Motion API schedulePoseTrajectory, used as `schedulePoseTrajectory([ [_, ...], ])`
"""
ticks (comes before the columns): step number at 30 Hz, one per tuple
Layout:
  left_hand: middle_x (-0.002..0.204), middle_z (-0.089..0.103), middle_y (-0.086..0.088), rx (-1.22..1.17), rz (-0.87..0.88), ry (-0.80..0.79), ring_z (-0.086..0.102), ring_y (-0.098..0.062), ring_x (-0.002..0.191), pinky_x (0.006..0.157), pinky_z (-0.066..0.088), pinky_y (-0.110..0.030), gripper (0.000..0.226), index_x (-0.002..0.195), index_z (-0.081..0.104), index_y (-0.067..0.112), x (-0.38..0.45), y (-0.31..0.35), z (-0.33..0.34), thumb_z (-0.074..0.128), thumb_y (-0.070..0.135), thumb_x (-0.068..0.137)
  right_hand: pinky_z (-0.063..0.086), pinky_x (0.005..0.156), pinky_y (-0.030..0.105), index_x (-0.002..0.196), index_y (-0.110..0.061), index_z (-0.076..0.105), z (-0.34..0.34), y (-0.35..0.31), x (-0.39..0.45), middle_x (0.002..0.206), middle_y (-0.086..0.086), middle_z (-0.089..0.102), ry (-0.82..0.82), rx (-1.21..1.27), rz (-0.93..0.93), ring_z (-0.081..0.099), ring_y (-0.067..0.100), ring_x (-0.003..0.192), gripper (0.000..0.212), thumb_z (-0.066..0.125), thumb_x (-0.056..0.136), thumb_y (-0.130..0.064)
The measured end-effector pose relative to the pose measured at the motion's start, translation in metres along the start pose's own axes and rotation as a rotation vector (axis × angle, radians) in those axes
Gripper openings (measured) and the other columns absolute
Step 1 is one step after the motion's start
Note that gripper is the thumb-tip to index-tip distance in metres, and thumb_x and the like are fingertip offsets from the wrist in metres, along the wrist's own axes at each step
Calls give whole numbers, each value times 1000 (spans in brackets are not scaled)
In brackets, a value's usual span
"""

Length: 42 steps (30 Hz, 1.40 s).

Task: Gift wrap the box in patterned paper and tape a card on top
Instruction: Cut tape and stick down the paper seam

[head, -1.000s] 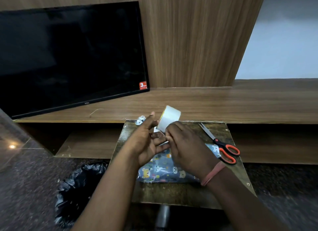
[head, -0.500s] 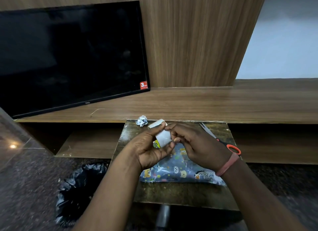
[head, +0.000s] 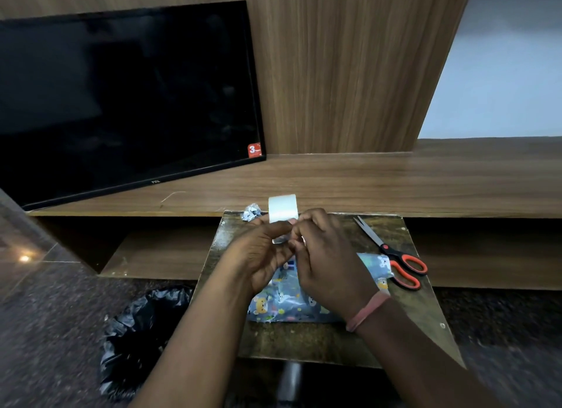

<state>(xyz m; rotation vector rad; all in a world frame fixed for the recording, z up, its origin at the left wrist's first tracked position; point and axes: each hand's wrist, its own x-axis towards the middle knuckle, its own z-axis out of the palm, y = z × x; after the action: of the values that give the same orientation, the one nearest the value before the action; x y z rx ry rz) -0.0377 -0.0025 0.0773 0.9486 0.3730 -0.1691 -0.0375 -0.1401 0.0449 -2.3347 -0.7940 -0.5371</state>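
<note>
A box wrapped in blue paper with cartoon animals (head: 289, 304) lies on a small dark table (head: 419, 301), mostly hidden under my hands. Above it my left hand (head: 258, 255) holds a white roll of tape (head: 282, 208) upright. My right hand (head: 328, 268) pinches at the roll's lower edge with thumb and fingertips, where a short bit of tape shows between the hands. No card is visible.
Orange-handled scissors (head: 395, 261) lie on the table's right side, blades pointing away. A crumpled paper scrap (head: 251, 211) sits at the far edge. A black bin bag (head: 137, 337) stands on the floor at left. A dark TV (head: 121, 97) leans on the wooden shelf (head: 395, 182) behind.
The tape roll dropped low between my hands half a second ago and is now raised upright again. My right hand has moved back over the wrapped box, fingers at the roll's edge.
</note>
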Motion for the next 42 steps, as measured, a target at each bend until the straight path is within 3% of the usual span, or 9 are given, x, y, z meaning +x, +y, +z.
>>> schedulePoseTrajectory([
  [3, 85, 69, -16, 91, -18, 36, 66, -18, 57, 50, 53, -24, 34, 121, 59, -1, 1, 0, -4, 48, -17, 93, 46, 81, 45, 90, -14, 56, 3, -3, -1, 104, 4, 51, -38, -12, -34, 47, 25, 97, 6, 51, 90, -17],
  [6, 90, 72, -21, 255, 28, 71, 72, -28, 78, 64, 58, -31, 42, 116, 64, 0, 1, 3, -9, 42, -23, 90, 45, 87, 36, 92, -21, 61, -4, 3, 1, 104, -6, 52, -97, 83, -10, 49, 18, 101, 13, 59, 89, -34],
  [10, 91, 70, -28, 465, 96, 82, 67, -35, 85, 93, 58, -48, 41, 111, 65, 0, -1, 9, -9, 43, -27, 89, 47, 73, 23, 96, -26, 63, -21, 10, 10, 96, -11, 60, 78, 491, 335, 58, 7, 83, 15, 69, 91, -39],
  [16, 109, 73, -24, 829, 148, -167, 71, -25, 86, 81, 61, -43, 48, 123, 66, 10, -8, 2, -4, 54, -21, 89, 44, 54, 20, 112, -14, 65, -17, 16, 17, 90, 5, 76, 64, 903, 851, 65, 10, 67, 42, 83, 81, -35],
  [20, 119, 65, -23, 722, 101, -106, 71, -29, 90, 72, 63, -38, 53, 126, 65, 12, -4, -6, -3, 58, -22, 86, 42, 51, 23, 96, -7, 70, -12, 21, 17, 82, 7, 70, 195, 1157, 995, 55, 22, 71, 14, 79, 86, -14],
  [22, 103, 65, -18, 609, 112, 14, 73, -26, 83, 67, 64, -35, 41, 121, 65, 5, -2, -7, -1, 60, -20, 88, 48, 54, 24, 99, -8, 69, -12, 22, 18, 84, 5, 72, 291, 1180, 1025, 59, 18, 68, 18, 79, 85, -13],
  [28, 87, 76, -20, 418, 173, 149, 74, -27, 76, 86, 63, -43, 23, 104, 65, 2, 5, -12, -2, 76, -7, 86, 51, 51, 22, 98, -12, 60, -14, 14, 23, 77, 0, 67, 526, 1215, 1022, 59, 4, 53, 25, 81, 83, -9],
  [36, 92, 76, -22, 298, 143, 134, 76, -27, 78, 73, 65, -34, 34, 115, 63, 0, 6, -6, -5, 73, -12, 85, 52, 52, 25, 96, -12, 58, -13, 13, 22, 78, 3, 64, 555, 1261, 1043, 56, 13, 59, 25, 80, 84, -10],
  [42, 98, 76, -27, 343, 110, 51, 76, -31, 90, 79, 64, -39, 37, 117, 63, 1, 2, 4, -8, 72, -14, 84, 51, 48, 21, 95, -10, 57, -15, 18, 20, 86, 12, 62, 520, 1353, 1104, 57, 22, 74, 21, 76, 87, -8],
])
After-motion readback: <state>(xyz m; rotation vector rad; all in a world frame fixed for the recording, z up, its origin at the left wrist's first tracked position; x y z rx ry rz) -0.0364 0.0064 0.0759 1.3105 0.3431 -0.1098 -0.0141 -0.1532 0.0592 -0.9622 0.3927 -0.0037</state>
